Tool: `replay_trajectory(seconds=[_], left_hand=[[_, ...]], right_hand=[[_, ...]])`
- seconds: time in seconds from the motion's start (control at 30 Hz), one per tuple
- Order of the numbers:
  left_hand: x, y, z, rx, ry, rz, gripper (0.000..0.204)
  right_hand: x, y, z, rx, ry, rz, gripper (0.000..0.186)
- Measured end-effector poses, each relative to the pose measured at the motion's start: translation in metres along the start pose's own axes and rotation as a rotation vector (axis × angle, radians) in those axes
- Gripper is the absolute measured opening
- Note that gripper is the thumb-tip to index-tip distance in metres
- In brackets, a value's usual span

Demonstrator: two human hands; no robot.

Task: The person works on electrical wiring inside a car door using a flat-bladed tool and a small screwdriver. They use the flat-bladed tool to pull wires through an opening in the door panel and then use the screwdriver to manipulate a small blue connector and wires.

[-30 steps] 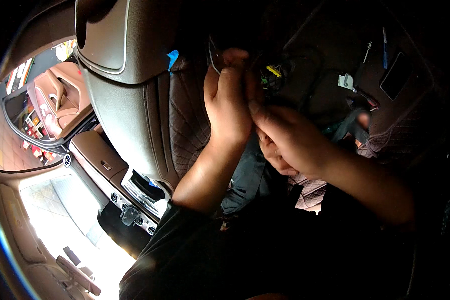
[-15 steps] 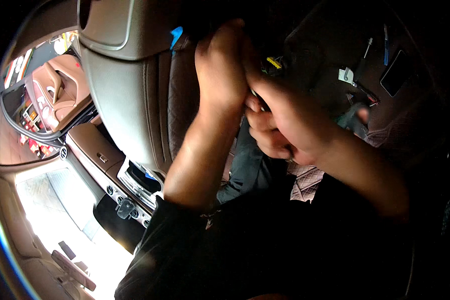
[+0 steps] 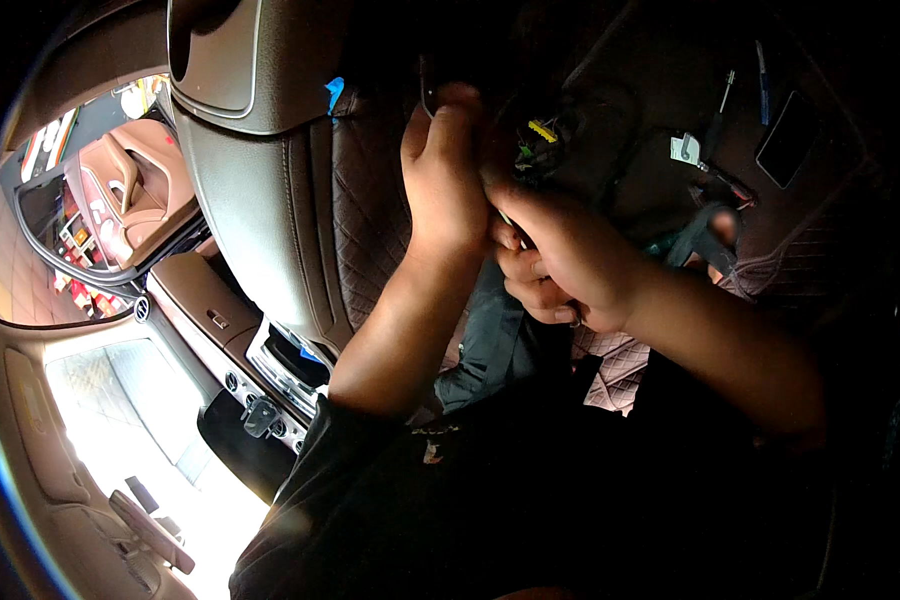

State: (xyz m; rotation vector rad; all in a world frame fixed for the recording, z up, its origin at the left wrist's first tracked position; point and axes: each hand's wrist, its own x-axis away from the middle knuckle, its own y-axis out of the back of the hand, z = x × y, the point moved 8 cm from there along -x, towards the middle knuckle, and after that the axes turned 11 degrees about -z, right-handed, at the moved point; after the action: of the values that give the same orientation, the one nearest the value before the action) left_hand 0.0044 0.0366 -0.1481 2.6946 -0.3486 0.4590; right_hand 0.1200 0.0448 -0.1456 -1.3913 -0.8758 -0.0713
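Observation:
My left hand [image 3: 447,175] reaches up beside the seat, fingers bent over and mostly lost in shadow. A thin dark strip [image 3: 427,90] rises by its fingertips; what it belongs to is too dark to tell. Close against it, my right hand [image 3: 555,245] is closed, its fingers curled round something I cannot make out, with only a narrow light sliver showing at the thumb. Just beyond the right hand lies a yellow connector [image 3: 542,131] among dark wires.
Brown quilted seat trim [image 3: 365,230] and the centre console [image 3: 235,80] are at left, with blue tape [image 3: 335,95] between them. On the dark floor at right lie a screwdriver [image 3: 718,120], a blue slim tool [image 3: 763,85], a phone [image 3: 788,140] and a white tag [image 3: 685,149]. A sandalled foot [image 3: 715,235] rests nearer.
The whole view has shifted slightly. My left hand has turned a little, and the thin dark strip now shows by its fingertips. The right hand keeps its closed grip.

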Motion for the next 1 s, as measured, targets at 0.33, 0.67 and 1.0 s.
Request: replay_trajectory(seconds=[0.33, 0.67, 1.0], left_hand=[[-0.003, 0.010, 0.002, -0.038, 0.013, -0.042, 0.017], [-0.004, 0.000, -0.001, 0.061, 0.078, 0.006, 0.015], [-0.007, 0.001, -0.003, -0.033, -0.029, -0.046, 0.015]], right_hand=[[-0.011, 0.004, -0.001, 0.120, -0.031, -0.008, 0.048], [-0.009, 0.005, -0.001, 0.075, -0.056, -0.010, 0.045], [-0.012, 0.008, 0.003, 0.064, -0.083, -0.011, 0.045]])
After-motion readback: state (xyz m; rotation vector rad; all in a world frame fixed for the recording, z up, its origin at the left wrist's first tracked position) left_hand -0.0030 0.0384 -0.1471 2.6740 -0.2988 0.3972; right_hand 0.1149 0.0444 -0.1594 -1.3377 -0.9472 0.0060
